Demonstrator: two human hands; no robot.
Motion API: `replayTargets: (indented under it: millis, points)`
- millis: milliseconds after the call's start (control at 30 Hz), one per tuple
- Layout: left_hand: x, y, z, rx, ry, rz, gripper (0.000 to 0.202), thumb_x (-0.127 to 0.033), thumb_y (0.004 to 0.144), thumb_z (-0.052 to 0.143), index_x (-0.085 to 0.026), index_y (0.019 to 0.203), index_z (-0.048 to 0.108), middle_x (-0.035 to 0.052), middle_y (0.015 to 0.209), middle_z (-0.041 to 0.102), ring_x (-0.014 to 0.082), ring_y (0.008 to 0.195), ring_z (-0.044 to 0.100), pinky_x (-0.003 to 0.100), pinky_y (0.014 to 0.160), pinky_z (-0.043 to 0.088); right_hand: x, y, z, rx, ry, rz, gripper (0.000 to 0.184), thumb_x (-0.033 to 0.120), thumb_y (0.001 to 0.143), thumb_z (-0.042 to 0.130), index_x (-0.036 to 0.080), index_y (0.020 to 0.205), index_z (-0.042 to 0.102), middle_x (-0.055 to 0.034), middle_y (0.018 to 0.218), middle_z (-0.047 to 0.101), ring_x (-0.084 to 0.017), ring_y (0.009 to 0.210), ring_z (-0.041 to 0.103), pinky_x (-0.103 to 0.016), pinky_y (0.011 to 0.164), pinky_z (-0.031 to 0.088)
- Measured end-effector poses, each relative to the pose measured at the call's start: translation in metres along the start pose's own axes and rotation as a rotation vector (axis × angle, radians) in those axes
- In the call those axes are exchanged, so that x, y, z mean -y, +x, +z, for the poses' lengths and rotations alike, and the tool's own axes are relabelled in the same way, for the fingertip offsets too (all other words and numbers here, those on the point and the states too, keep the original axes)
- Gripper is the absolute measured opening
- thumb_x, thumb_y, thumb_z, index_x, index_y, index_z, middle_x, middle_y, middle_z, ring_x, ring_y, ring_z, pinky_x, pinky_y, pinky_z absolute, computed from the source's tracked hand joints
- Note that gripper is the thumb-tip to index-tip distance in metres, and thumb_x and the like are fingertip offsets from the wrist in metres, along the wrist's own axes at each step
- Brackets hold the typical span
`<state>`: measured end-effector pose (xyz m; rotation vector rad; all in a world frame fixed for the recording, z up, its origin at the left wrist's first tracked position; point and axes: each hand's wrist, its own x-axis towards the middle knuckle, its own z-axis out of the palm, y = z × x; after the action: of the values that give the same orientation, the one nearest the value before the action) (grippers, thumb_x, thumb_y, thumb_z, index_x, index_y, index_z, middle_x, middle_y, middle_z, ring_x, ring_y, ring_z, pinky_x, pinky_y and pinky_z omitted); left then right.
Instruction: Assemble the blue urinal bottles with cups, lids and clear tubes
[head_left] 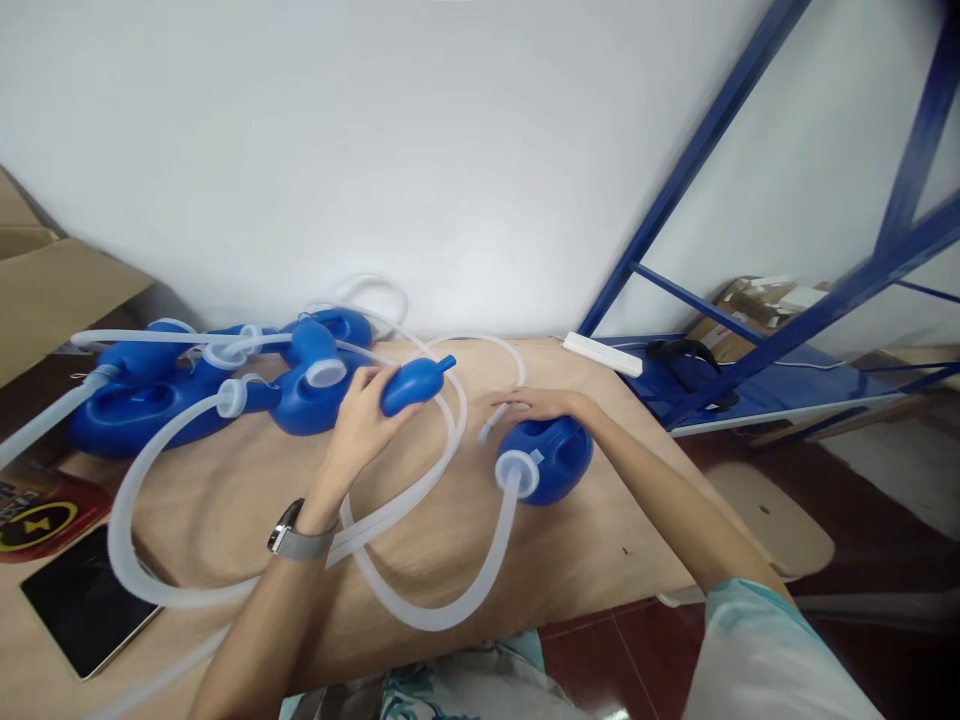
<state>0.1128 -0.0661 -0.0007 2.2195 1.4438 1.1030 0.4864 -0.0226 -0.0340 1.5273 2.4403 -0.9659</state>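
My left hand (pixel 367 415) is closed around a smooth blue pear-shaped plastic piece (pixel 412 387), whose narrow spout points up to the right. It is held above the table, right of several blue bottles. My right hand (pixel 541 403) lies over the top of a single blue bottle (pixel 562 462), its fingers stretched out to the left. Those fingers are close to a clear tube end (pixel 487 430); whether they touch it I cannot tell. A white cap (pixel 517 476) sits on this bottle's mouth, and a translucent hose (pixel 491 570) curves from it towards the left.
More blue bottles (pixel 150 410) with white caps and hoses crowd the left of the wooden table (pixel 570 570). A black tablet (pixel 90 600) and a red package (pixel 45 515) lie at front left, near a cardboard box (pixel 67 285). A power strip (pixel 602 353) and blue rack (pixel 697 130) stand right.
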Motion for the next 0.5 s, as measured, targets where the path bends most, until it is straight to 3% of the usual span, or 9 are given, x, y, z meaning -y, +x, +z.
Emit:
replayTargets:
  millis: [133,200,267,333,400,500]
  points:
    - [-0.003,0.000,-0.005,-0.044,-0.087,0.012,0.059,-0.052,0.084,0.081,-0.023,0.131,0.059,0.0077,0.122,0.071,0.0307,0.117,0.069,0.043,0.102,0.056,0.007,0.032,0.007,-0.004,-0.102,-0.015,0.037,0.044,0.074,0.088,0.030,0.108,0.086,-0.0105,0.139,0.067,-0.037,0.137,0.054,-0.049,0.121,0.036]
    - [-0.003,0.003,-0.010,-0.041,-0.075,0.074,0.050,-0.052,0.086,0.079,-0.023,0.124,0.063,0.0082,0.123,0.069,0.0301,0.118,0.068,0.044,0.104,0.055,0.014,0.043,0.009,0.010,-0.121,-0.035,0.025,0.045,0.066,0.093,0.027,0.083,0.085,-0.0101,0.129,0.072,-0.037,0.134,0.055,-0.049,0.121,0.036]
    - [-0.003,0.006,-0.014,-0.004,-0.055,0.165,0.043,-0.051,0.091,0.074,-0.023,0.123,0.065,0.0083,0.127,0.067,0.0294,0.121,0.067,0.044,0.108,0.054,0.021,0.045,0.005,0.012,-0.124,-0.050,0.026,0.045,0.067,0.093,0.024,0.068,0.078,-0.0100,0.112,0.076,-0.036,0.126,0.059,-0.048,0.118,0.037]
    - [-0.004,0.009,-0.017,0.038,-0.057,0.222,0.043,-0.051,0.094,0.072,-0.024,0.127,0.065,0.0077,0.128,0.067,0.0291,0.121,0.067,0.043,0.108,0.053,0.028,0.034,-0.004,-0.006,-0.105,-0.055,0.030,0.049,0.080,0.083,0.022,0.070,0.075,-0.0092,0.098,0.076,-0.031,0.116,0.064,-0.045,0.113,0.042]
    - [-0.006,0.011,-0.018,0.046,-0.080,0.231,0.044,-0.053,0.094,0.072,-0.024,0.126,0.065,0.0073,0.124,0.070,0.0290,0.118,0.068,0.043,0.104,0.055,0.036,0.013,-0.016,-0.047,-0.073,-0.059,0.039,0.054,0.098,0.058,0.021,0.085,0.074,-0.0079,0.094,0.075,-0.026,0.102,0.067,-0.040,0.103,0.048]
    - [-0.015,0.011,-0.019,0.004,-0.149,0.237,0.040,-0.054,0.091,0.076,-0.023,0.116,0.067,0.0074,0.116,0.074,0.0284,0.109,0.071,0.042,0.099,0.057,0.056,-0.023,-0.030,-0.293,0.018,-0.042,0.057,0.058,0.109,0.027,0.021,0.103,0.069,-0.0069,0.096,0.073,-0.023,0.090,0.066,-0.036,0.090,0.051]
